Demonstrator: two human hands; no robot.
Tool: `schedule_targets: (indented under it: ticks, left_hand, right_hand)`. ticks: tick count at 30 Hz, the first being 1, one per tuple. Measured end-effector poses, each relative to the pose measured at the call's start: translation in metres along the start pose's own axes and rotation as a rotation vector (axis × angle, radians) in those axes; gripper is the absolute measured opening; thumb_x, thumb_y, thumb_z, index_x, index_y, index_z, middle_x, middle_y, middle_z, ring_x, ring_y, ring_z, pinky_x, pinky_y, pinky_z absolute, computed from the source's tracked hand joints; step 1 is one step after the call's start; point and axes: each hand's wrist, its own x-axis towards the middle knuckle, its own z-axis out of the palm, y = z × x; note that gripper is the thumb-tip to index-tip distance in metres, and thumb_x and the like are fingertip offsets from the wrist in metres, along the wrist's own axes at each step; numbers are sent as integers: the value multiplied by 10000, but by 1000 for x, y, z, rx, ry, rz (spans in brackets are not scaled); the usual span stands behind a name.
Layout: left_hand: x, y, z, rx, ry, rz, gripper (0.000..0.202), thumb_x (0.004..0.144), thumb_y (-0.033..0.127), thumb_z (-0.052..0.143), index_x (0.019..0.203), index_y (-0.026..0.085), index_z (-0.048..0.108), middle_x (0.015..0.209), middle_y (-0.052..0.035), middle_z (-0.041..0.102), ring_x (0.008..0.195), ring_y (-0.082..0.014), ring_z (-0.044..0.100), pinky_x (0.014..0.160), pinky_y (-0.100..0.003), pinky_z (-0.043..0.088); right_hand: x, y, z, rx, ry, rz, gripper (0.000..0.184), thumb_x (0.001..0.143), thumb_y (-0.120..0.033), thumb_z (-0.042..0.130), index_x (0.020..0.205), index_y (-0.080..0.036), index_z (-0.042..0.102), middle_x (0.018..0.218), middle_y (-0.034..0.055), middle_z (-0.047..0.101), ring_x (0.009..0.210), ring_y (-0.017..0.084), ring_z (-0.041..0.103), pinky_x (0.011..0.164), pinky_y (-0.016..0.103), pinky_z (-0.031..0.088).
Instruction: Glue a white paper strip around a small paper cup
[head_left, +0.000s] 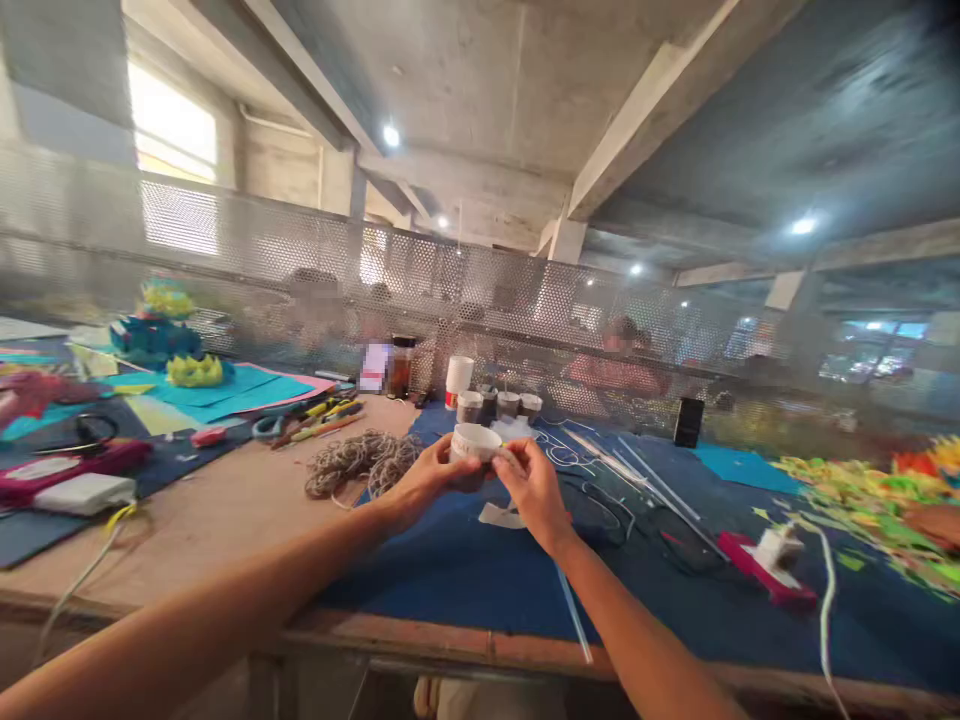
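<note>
Nearest, in front of the small white cup (476, 438) and toward its right, a translucent stick (574, 615) reaches the front edge of the worktop (262, 530); a nudge there could send it off. Closer to the cup, on its near side, a pale scrap (501, 515) rests on the blue mat (442, 590).

The cup itself is between the two hands, mouth up. The fingers of the left hand (421, 482) grasp its left side, the thumb against the near wall; those of the right hand (536, 490) are bent in at the right of its rim, seemingly pinching there. Whether they also hold some small piece, I cannot tell. The main risk, as I judge it, is uneven pressure: if the wall is thin, a hard pinch on the right could dent the rim or twist the cup out of the left grip. Its underside is partly hidden by fingers, so its height above the mat is unclear.

Left of the cup sits a tangled cord bundle (364, 465), near the left hand, where a loose strand could catch on the fingers. Just beyond the cup stand several dark-filled cups (470, 404); pushing the held one away could tip them. Farther back rises a perforated screen (510, 310).
</note>
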Motion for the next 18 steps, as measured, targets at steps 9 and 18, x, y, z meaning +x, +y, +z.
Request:
schedule_targets:
  ticks: [9,18]
  left_hand:
    - [1,0,-3,-63,11,-43,457,831,397,782,1199,151,665,1030,-99,696,897,-217,649,842,-347,490]
    - [-1,7,-4,-165,10,-59,420,888,332,713,1279,200,632,1103,-93,721,929,-223,692,852,-356,538]
  right_hand:
    - [-6,-7,1,-50,-40,-39,191,954,-402,611,987,-220,567,863,24,681,787,206,691,748,313,536]
    - [-17,-22,-2,-443,-171,-490,149,1001,-344,521,1036,-216,587,924,63,672,892,233,635,860,371,493]
